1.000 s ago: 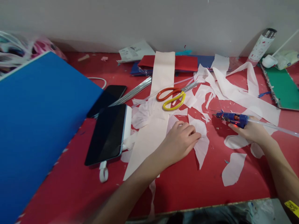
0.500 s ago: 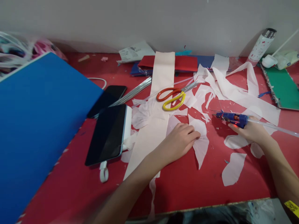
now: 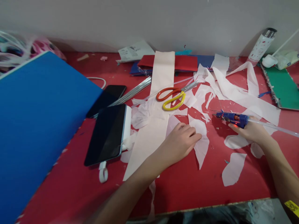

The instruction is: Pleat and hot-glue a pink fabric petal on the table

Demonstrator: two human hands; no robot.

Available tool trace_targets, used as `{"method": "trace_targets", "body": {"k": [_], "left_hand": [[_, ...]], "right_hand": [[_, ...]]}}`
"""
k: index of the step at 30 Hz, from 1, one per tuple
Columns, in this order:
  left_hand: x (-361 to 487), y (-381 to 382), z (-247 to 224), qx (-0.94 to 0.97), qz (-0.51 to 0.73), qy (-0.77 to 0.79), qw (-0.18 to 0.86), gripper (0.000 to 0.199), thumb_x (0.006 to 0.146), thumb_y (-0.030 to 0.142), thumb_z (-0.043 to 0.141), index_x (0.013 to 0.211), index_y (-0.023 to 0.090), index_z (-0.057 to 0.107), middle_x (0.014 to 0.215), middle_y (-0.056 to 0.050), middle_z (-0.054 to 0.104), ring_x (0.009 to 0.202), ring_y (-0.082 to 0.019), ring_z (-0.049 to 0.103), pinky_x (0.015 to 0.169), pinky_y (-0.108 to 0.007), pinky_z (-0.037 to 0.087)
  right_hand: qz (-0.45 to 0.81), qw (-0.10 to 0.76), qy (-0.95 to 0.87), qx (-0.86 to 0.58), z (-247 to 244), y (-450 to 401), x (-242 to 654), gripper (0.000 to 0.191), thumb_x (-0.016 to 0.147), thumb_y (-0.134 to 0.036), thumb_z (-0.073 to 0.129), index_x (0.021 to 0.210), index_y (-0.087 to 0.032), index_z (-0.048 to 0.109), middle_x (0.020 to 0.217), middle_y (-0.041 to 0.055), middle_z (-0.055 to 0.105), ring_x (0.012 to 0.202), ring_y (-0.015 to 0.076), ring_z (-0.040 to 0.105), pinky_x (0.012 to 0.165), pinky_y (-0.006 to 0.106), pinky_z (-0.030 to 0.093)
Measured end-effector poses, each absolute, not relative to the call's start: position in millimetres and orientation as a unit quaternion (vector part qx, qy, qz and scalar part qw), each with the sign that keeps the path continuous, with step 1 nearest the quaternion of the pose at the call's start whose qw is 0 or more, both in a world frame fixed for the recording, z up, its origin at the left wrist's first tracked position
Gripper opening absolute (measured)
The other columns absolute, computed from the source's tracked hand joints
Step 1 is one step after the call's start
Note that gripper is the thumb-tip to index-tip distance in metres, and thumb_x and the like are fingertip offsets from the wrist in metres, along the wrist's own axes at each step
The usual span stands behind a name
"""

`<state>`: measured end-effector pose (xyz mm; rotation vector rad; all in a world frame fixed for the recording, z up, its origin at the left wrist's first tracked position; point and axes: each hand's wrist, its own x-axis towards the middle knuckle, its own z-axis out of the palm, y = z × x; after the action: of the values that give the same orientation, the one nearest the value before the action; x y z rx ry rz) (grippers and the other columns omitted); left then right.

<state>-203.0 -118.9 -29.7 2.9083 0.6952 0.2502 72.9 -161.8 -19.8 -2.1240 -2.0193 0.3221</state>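
Note:
My left hand [image 3: 181,141] rests on a pale pink petal-shaped piece of paper [image 3: 202,149], fingers bent together and one fingertip pressing near its middle crease. The thumb side is mostly hidden. My right hand [image 3: 253,133] is wrapped around a blue hot glue gun [image 3: 232,119], whose red light glows and whose nozzle points left. A clear glue stick [image 3: 273,126] sticks out behind it. Loose cut petals [image 3: 234,169] lie below the gun. Scissors [image 3: 174,99] with one red and one yellow handle lie beyond my left hand, on paper scraps.
A long pale paper strip [image 3: 149,137] runs under my left forearm. To the left lie a tablet [image 3: 106,135], a dark phone [image 3: 116,93], a bundle of silvery wires [image 3: 133,91] and a large blue board [image 3: 42,124]. A white flask [image 3: 261,46] and a green board [image 3: 282,84] are at the back right.
My left hand has shifted very slightly right, its fingertip a little farther over the paper petal. The right hand and glue gun have not moved.

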Motion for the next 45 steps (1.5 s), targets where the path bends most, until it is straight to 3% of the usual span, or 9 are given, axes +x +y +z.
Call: {"method": "trace_targets", "body": {"k": [12, 21, 30, 37, 41, 45], "left_hand": [[-203, -119, -31, 0.976, 0.088, 0.199, 0.011, 0.024, 0.086, 0.007, 0.039, 0.092, 0.018, 0.061, 0.08, -0.004, 0.056, 0.074, -0.018, 0.047, 0.069, -0.031, 0.037], [-205, -120, -28, 0.97, 0.089, 0.219, 0.047, 0.022, 0.086, 0.008, 0.041, 0.095, 0.017, 0.059, 0.083, -0.005, 0.057, 0.077, -0.018, 0.047, 0.073, -0.032, 0.038], [-211, -114, -17, 0.961, 0.13, 0.23, 0.075, 0.026, 0.072, 0.005, 0.043, 0.088, 0.015, 0.061, 0.083, -0.006, 0.054, 0.077, -0.019, 0.043, 0.075, -0.035, 0.038], [-200, -124, -21, 0.968, 0.11, 0.198, 0.109, 0.05, 0.072, 0.001, 0.042, 0.114, 0.023, 0.059, 0.095, -0.007, 0.053, 0.085, -0.021, 0.043, 0.079, -0.037, 0.037], [-197, -126, -26, 0.968, 0.099, 0.196, 0.122, 0.049, 0.075, 0.002, 0.042, 0.116, 0.025, 0.058, 0.094, -0.007, 0.053, 0.085, -0.021, 0.043, 0.079, -0.037, 0.036], [-198, -125, -27, 0.968, 0.088, 0.2, 0.12, 0.048, 0.076, 0.002, 0.041, 0.115, 0.024, 0.059, 0.094, -0.007, 0.053, 0.085, -0.02, 0.044, 0.078, -0.037, 0.037]], "right_hand": [[0.107, 0.106, -0.681, -0.716, -21, -162, 73, 0.034, 0.08, -0.05, 0.049, 0.076, -0.021, 0.067, 0.062, 0.0041, 0.067, 0.054, 0.0199, 0.061, 0.049, 0.028, 0.039], [0.11, 0.102, -0.688, -0.711, -22, -162, 75, 0.036, 0.08, -0.051, 0.048, 0.08, -0.021, 0.069, 0.061, 0.0038, 0.066, 0.055, 0.02, 0.061, 0.051, 0.028, 0.039], [0.105, 0.103, -0.689, -0.71, -23, -162, 76, 0.037, 0.08, -0.052, 0.048, 0.079, -0.022, 0.069, 0.056, 0.0039, 0.063, 0.051, 0.0192, 0.059, 0.049, 0.028, 0.039], [0.101, 0.114, -0.686, -0.711, -23, -163, 75, 0.034, 0.08, -0.051, 0.05, 0.079, -0.023, 0.069, 0.06, 0.0039, 0.066, 0.054, 0.0202, 0.061, 0.05, 0.028, 0.04], [0.107, 0.115, -0.68, -0.716, -21, -163, 73, 0.035, 0.081, -0.051, 0.05, 0.076, -0.022, 0.069, 0.059, 0.004, 0.065, 0.054, 0.0205, 0.062, 0.05, 0.028, 0.04], [0.111, 0.113, -0.687, -0.709, -23, -162, 75, 0.035, 0.081, -0.05, 0.05, 0.086, -0.022, 0.07, 0.067, 0.0045, 0.069, 0.059, 0.021, 0.063, 0.053, 0.028, 0.041]]}}
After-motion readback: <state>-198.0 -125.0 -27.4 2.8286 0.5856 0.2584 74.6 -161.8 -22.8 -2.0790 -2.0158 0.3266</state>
